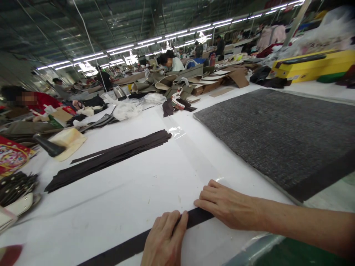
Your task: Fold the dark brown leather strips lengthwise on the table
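Note:
A long dark brown strip lies slantwise along the near edge of the white table, and both hands are on it. My left hand has its fingers curled down over the strip, thumb close to the index finger, pinching the far edge. Further right, my right hand is closed with bent fingers pressing on the strip's right end, which it partly hides. Between the hands a short stretch of strip shows. Beyond them a pile of similar dark strips rests on the table.
To the right lies a large dark grey textured sheet. At left are a cream block with a black handle and dark pieces with studs. Further back are clear plastic bags, a tape dispenser, a yellow box and several people.

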The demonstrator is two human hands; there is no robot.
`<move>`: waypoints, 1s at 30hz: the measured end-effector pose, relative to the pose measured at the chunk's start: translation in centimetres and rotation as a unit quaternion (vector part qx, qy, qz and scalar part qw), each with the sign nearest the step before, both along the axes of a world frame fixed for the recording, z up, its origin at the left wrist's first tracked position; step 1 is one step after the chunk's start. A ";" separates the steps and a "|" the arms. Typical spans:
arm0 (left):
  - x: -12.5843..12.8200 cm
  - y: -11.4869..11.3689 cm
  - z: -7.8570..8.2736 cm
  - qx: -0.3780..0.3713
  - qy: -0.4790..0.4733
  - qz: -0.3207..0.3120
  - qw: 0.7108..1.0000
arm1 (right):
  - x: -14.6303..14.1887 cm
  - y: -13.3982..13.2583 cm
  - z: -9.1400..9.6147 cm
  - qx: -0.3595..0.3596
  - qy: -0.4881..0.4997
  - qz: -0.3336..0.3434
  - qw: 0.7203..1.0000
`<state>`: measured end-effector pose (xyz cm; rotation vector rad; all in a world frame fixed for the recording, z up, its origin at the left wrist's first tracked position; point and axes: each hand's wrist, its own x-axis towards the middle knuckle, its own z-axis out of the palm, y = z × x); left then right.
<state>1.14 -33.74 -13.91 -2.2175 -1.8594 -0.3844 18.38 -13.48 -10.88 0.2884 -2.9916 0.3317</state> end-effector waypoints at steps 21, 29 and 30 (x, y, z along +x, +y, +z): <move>3.0 2.7 0.1 -0.118 -0.002 0.055 0.991 | 1.9 1.8 0.3 0.060 0.027 0.040 0.997; 3.2 3.1 1.0 -0.167 0.009 0.060 0.984 | 2.8 1.9 0.4 0.077 0.033 0.033 0.996; 3.3 3.2 1.1 -0.177 0.008 0.061 0.982 | 2.9 1.9 0.5 0.079 0.029 0.033 0.996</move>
